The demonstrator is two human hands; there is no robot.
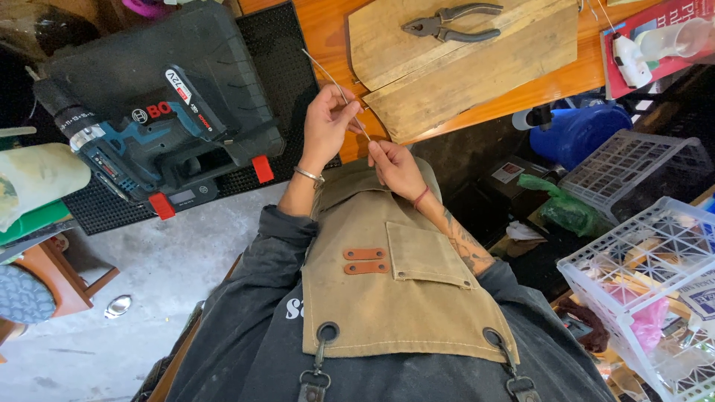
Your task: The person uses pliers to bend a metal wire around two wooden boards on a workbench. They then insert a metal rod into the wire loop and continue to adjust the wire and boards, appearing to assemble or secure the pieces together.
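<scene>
thin rod (333,82) pinched in both hands, drill (126,141) on its case (246,97)

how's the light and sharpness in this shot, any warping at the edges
Head view: soft, even daylight, no harsh glare; the wire pinched by the left hand and right hand is sharp. Wide-lens distortion bends the edges, stretching the white crate. The space under the bench, right of the hands, is in shadow.

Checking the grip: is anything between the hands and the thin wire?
Nothing visible does. The left hand and the right hand both pinch the wire directly with bare fingers.
</scene>
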